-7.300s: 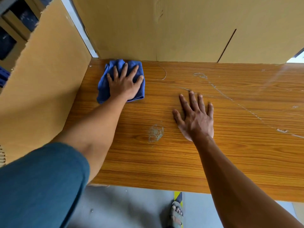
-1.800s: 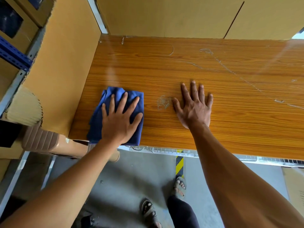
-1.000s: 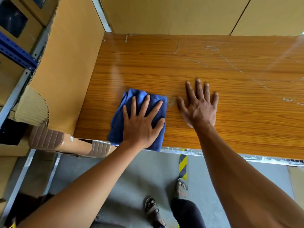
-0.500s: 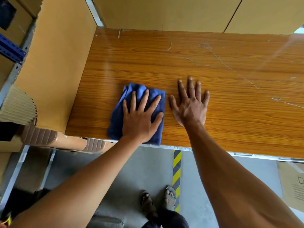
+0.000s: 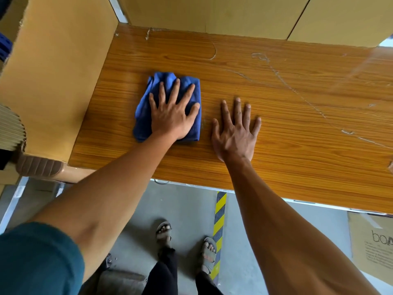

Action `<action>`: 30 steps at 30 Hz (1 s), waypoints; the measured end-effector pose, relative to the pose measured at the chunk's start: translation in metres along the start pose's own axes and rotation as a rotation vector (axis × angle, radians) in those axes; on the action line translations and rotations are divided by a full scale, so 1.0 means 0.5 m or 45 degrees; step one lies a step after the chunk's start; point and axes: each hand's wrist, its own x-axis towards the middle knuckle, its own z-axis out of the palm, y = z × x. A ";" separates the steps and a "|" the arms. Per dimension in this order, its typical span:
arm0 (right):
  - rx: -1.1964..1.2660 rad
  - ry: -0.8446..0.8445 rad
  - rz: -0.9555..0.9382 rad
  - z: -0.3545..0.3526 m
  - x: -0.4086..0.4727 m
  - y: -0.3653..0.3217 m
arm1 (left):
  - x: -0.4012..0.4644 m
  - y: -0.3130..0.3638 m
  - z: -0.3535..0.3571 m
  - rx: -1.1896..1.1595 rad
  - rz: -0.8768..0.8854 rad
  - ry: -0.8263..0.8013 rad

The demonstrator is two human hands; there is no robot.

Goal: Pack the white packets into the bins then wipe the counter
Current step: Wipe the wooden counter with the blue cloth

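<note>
A folded blue cloth (image 5: 148,116) lies on the wood-grain counter (image 5: 297,150), left of centre. My left hand (image 5: 172,116) presses flat on top of the cloth with its fingers spread. My right hand (image 5: 235,133) rests palm-down on the bare counter just to the right of the cloth, fingers apart and holding nothing. No white packets or bins are in sight. Pale scratch lines and scuffs cross the counter's right half.
Cardboard panels wall the counter at the back (image 5: 212,15) and the left (image 5: 55,77). Below the counter's front edge are a grey floor, a yellow-black striped tape line (image 5: 219,218) and my sandalled feet. A printed cardboard box (image 5: 372,248) sits at the lower right.
My left hand has pushed the blue cloth away from the counter's front edge toward the back. My right hand stays flat in about the same spot.
</note>
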 end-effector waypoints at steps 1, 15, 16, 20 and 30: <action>0.004 0.000 0.000 -0.001 0.000 0.000 | -0.032 -0.001 0.007 0.005 0.022 0.040; -0.014 0.017 0.003 0.004 0.000 0.000 | -0.001 -0.006 -0.011 -0.005 0.015 -0.002; -0.018 0.019 0.003 0.004 0.001 0.000 | 0.012 -0.005 -0.010 0.000 0.002 -0.018; -0.009 0.012 0.004 0.000 -0.001 -0.001 | -0.119 -0.002 0.008 0.032 0.108 0.090; -0.034 0.021 0.010 0.000 -0.001 -0.006 | -0.077 0.015 0.007 -0.006 0.074 0.070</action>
